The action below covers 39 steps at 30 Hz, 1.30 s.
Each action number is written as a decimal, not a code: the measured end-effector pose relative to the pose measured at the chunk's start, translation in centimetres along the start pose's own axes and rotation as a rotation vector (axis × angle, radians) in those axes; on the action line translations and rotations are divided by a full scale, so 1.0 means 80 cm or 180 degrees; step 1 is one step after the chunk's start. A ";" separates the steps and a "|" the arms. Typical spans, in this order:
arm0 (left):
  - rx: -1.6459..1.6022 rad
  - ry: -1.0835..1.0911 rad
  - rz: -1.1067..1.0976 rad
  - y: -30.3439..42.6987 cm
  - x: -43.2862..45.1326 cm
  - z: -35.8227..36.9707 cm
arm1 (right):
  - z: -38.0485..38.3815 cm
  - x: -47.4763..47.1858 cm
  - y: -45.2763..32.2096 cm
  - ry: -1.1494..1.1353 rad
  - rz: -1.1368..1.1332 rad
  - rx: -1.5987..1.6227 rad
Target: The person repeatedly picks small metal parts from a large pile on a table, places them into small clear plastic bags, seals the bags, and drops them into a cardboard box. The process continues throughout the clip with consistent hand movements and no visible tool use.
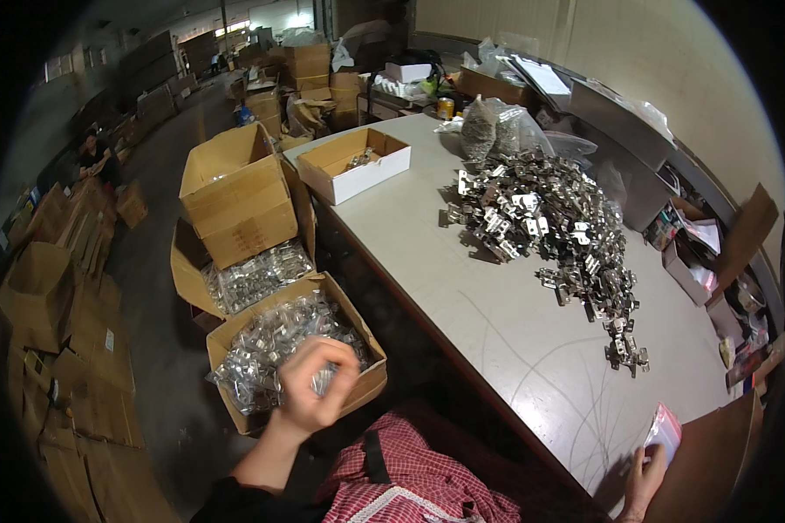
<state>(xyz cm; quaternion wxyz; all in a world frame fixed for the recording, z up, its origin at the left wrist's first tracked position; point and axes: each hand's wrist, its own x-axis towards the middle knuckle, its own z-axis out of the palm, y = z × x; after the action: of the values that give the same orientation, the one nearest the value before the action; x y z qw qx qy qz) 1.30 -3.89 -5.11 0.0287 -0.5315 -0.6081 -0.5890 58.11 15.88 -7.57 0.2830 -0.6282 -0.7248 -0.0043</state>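
My left hand (317, 386) is above an open cardboard box (360, 386) filled with metal hinges in clear plastic bags (268, 346). Its fingers curl round so that the fingertips and thumb nearly meet; whether something small is between them cannot be told. At the lower right, my right hand (649, 467) grips clear zip-lock bags with a red edge (666, 435) above the near end of the table (497, 314). Loose metal hinges (543, 209) lie in a large pile on the table, its tail reaching towards my right hand.
A white cardboard box (373, 173) with a few metal parts stands on the far left of the table. Behind the box of bagged hinges are another open carton (242, 196) and more bagged parts. Filled plastic bags (490, 127) stand behind the pile. A person (98, 157) sits far left.
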 end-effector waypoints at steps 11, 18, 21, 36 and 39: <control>-0.0809 -0.1410 0.0443 0.035 -0.049 0.193 | 0.006 -0.022 0.111 0.0441 0.0405 0.0139; -0.1016 -0.1829 0.0123 0.075 -0.048 0.249 | 0.031 -0.018 -0.018 0.1062 0.0559 0.0693; -0.1077 -0.2150 -0.0141 0.085 -0.044 0.256 | 0.032 -0.020 -0.082 0.1234 -0.0251 0.0270; -0.3072 -0.4050 -0.1950 0.085 0.016 0.228 | 0.033 0.005 -0.196 -0.1632 -0.0546 0.2948; -0.3135 -0.4109 -0.2103 0.085 0.023 0.218 | 0.037 0.012 -0.189 -0.3217 0.0261 0.4180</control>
<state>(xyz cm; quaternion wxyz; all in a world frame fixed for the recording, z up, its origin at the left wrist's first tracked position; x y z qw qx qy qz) 15.40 8.51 -4.56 -0.7258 -0.5097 -0.3049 -0.3469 43.06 14.61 -4.34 0.2323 -0.2873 -0.5961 0.7128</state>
